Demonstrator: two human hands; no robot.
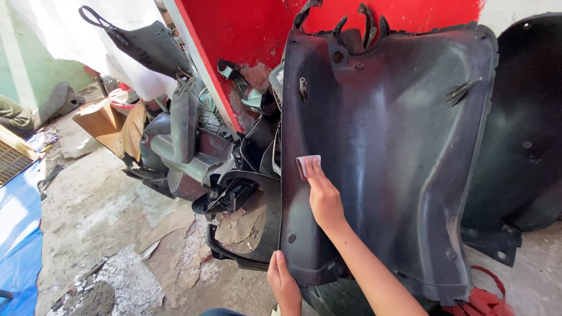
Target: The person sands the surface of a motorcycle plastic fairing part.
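A large dark plastic body panel [398, 152] stands upright against a red wall, its inner side facing me. My right hand [324, 199] presses a small folded piece of grey sandpaper [308, 164] flat against the panel's left edge. My left hand [284, 284] grips the panel's lower left corner from the side, steadying it.
A heap of other dark plastic vehicle parts [193, 152] lies left of the panel. Another black panel [527, 117] leans behind on the right. A red rag [483, 301] lies at the lower right. Cracked concrete floor [105, 216], a blue tarp [17, 246] and cardboard [102, 120] are on the left.
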